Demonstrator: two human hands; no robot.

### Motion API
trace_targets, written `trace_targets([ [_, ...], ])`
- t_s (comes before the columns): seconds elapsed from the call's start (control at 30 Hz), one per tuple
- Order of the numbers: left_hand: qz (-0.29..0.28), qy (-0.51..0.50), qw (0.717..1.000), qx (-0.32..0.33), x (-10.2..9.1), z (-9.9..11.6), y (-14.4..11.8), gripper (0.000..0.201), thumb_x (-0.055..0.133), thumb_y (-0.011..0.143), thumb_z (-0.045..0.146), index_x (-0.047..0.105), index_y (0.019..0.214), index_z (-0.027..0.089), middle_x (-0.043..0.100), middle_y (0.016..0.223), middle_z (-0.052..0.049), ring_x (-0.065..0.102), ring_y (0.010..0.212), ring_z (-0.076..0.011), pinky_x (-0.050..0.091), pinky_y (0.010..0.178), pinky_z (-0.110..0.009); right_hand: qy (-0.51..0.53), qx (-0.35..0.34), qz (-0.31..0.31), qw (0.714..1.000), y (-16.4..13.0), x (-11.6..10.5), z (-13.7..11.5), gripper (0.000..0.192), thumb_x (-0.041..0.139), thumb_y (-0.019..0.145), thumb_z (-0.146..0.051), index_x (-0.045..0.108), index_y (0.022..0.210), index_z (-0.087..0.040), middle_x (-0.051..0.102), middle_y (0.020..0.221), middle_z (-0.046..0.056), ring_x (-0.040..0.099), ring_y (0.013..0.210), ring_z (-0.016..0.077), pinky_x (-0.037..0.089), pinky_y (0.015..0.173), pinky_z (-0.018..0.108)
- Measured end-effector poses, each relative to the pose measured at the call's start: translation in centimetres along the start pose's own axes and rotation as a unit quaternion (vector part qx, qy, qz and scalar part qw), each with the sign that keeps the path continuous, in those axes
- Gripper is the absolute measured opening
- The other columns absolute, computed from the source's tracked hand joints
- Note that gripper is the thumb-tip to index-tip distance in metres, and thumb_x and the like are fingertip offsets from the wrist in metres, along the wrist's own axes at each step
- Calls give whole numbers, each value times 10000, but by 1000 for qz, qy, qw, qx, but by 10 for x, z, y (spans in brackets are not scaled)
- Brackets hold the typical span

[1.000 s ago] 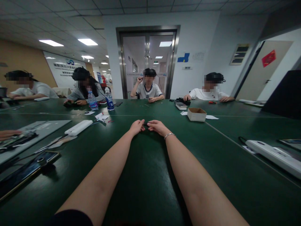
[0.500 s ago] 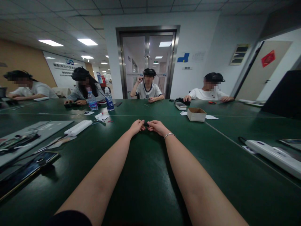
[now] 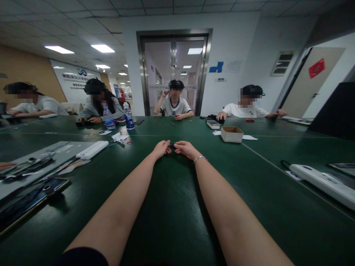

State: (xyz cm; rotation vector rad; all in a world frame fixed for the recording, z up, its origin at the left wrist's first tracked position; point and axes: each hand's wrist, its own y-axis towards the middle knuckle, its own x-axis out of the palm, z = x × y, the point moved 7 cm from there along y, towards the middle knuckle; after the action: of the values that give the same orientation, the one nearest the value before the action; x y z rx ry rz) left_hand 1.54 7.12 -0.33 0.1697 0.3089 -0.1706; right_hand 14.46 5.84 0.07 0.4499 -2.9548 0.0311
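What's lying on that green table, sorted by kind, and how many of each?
Water bottles: 2, and
White power strips: 2, and
Cardboard box: 1
Phone near the left edge: 1
Small dark thing pinched between the left hand and right hand: 1
Total: 7

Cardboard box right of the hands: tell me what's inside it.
The cardboard box stands open on the green table, but only its rim and outer walls show. Its inside is hidden from this low angle.

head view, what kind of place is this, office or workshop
Probably an office meeting room used as a shared workbench: a long green table, glass double doors, and seated people handling small parts.
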Motion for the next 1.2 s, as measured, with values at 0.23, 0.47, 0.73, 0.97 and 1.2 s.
trace_targets([
  [0.23, -1, 0, 1000, 3, 2, 1, 0, 300, 368, 844, 445, 435, 780, 160, 580, 559, -7, 536, 472, -93, 351, 448, -182, 0, 4, -4, 1000, 0, 2, 0, 36, 565, 827, -82, 551, 794, -77, 592, 598, 35, 566, 452, 65, 507, 457, 132],
  [0.47, -1, -22, 1000, 4, 2, 4, -4, 174, 422, 837, 326, 450, 855, 155, 602, 647, -21, 555, 530, -96, 334, 448, -176, -3, 2, -9, 1000, 0, 3, 0, 119, 540, 854, -127, 539, 750, -71, 584, 562, 48, 552, 431, 68, 495, 439, 133],
  [0.73, 58, -13, 998, 7, -4, 11, -7, 278, 304, 872, 325, 518, 857, 148, 424, 491, 38, 376, 401, -65, 300, 424, -173, -12, 3, -17, 1000, 2, 4, 1, 138, 561, 844, -153, 545, 734, -71, 614, 597, 85, 550, 428, 70, 488, 427, 132],
  [0.97, 73, -15, 997, -29, -7, 6, -6, 192, 416, 789, 201, 524, 942, 162, 460, 598, 26, 405, 454, -64, 306, 408, -155, -14, 6, -14, 1000, 1, 4, 0, 152, 587, 831, -177, 540, 724, -79, 614, 596, 80, 550, 428, 69, 489, 426, 132],
  [1.2, 56, -23, 998, -5, -6, 8, -5, 217, 355, 815, 246, 530, 904, 152, 392, 513, 40, 339, 395, -60, 252, 372, -157, -20, 3, -16, 1000, -1, 6, -1, 153, 563, 847, -169, 538, 728, -75, 616, 605, 88, 549, 422, 66, 488, 431, 131],
])
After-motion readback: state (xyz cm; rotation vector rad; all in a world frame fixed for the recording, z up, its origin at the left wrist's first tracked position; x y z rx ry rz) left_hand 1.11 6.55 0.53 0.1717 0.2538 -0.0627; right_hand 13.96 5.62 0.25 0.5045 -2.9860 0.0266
